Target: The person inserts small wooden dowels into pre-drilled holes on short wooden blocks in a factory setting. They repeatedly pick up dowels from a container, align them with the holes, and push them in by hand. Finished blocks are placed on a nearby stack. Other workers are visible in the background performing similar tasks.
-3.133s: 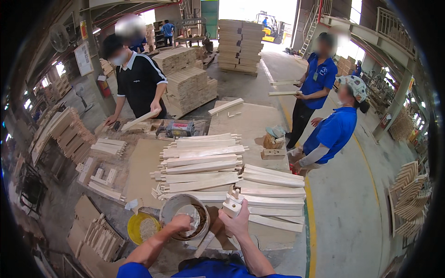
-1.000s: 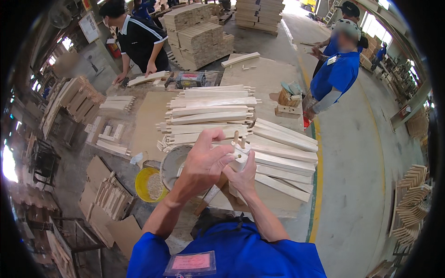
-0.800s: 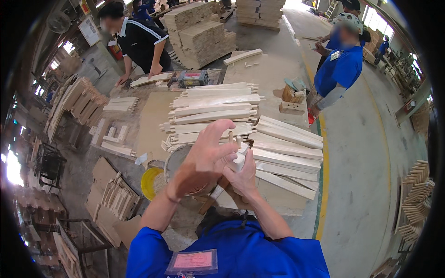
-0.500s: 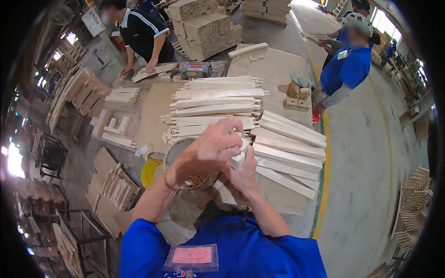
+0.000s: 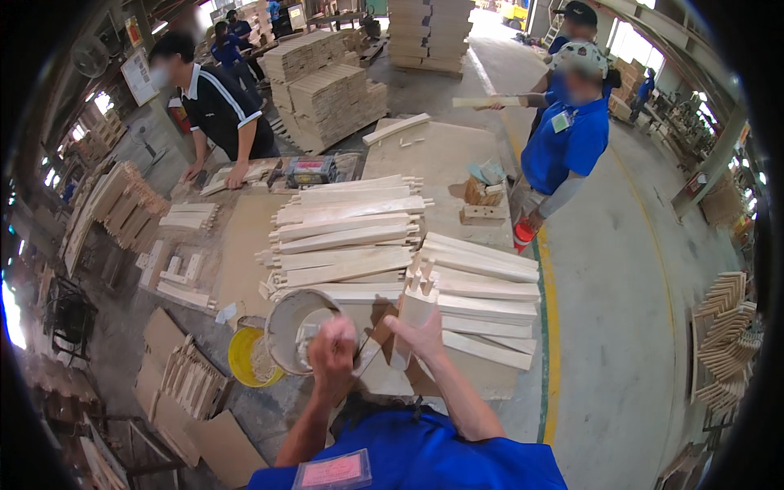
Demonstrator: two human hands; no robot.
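A: Right hand (image 5: 425, 336) — what's in it?

B: A short pale wooden piece (image 5: 414, 304), held upright near the near edge of the worktop (image 5: 457, 155). Fingers wrapped around its lower end. Top end cut into several small prongs, like tenon fingers. Raw unfinished wood, same colour as the stacks.

A: Left hand (image 5: 331, 353)?

B: Closed into a fist around something thin; cannot tell what it is. It sits over the rim of a grey round bucket (image 5: 296, 327) at the near left corner of the worktop.

A: Surroundings?

B: Stack of long tapered slats (image 5: 482, 286) just beyond the held piece, more slats (image 5: 343, 233) further in. Yellow tub (image 5: 245, 359) lower down, left of the bucket. One person in a black shirt (image 5: 216, 106) leans on the far left edge; a person in blue (image 5: 567, 139) stands at the right edge.
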